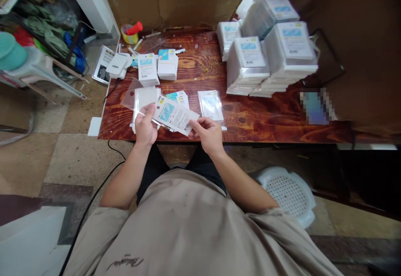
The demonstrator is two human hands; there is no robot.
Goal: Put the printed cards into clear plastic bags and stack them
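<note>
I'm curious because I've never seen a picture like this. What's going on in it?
There's no robot here! One camera sits on a person's head, looking forward and down, so you see their own shirt and arms. Their left hand and right hand are bare, and together they hold a printed card. On the brown wooden table, smaller card stacks stand toward the left, thin yellow bands lie farther back, and tall piles of packs stand on the right.
</note>
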